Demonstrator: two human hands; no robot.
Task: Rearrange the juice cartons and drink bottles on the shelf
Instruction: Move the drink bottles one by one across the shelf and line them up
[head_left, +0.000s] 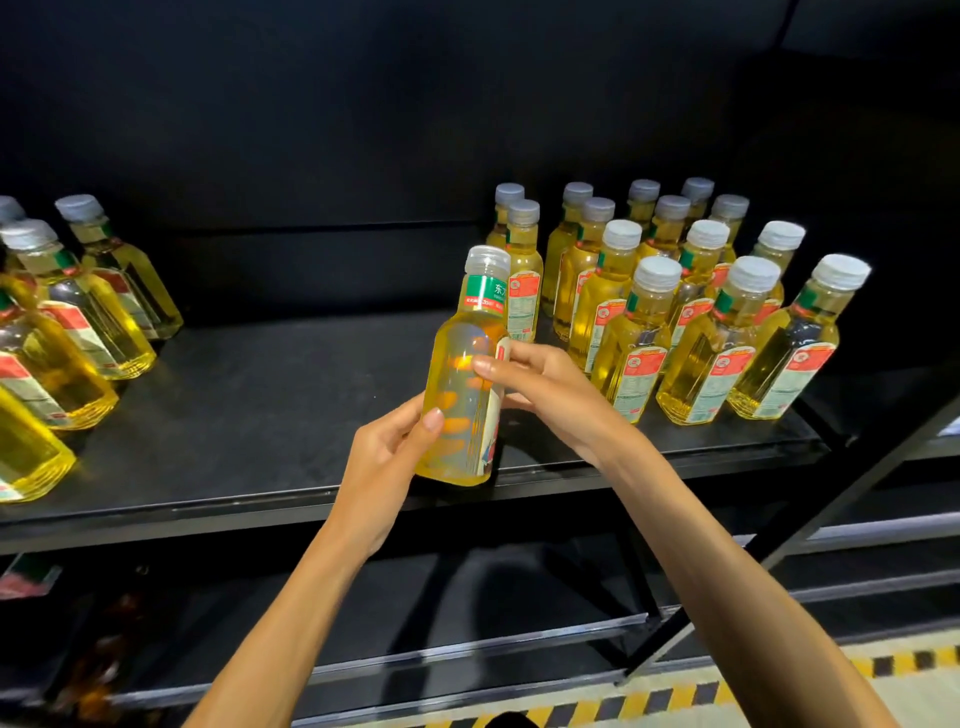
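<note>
Grip on 1 drink bottle by 2 hands. The left hand wraps the lower body from the left, with the thumb laid across the near face and the fingers showing through the yellow liquid behind. The right hand clasps the bottle's upper right side at the label edge, fingertips curled onto the front. The bottle sits between the 2 palms, nearly upright with its grey cap leaning slightly right. Its base is at the front lip of the black shelf; whether it touches the board cannot be told. Just behind and to the right, 14 matching bottles stand upright in loose rows, the nearest row reaching the shelf front; the held bottle is close beside the leftmost of them. Well apart at the left end, at least 5 more bottles are visible, cut off by the frame edge. No cartons can be made out. Below lies a lower shelf and, at floor level, 1 yellow-and-black striped marking.
</note>
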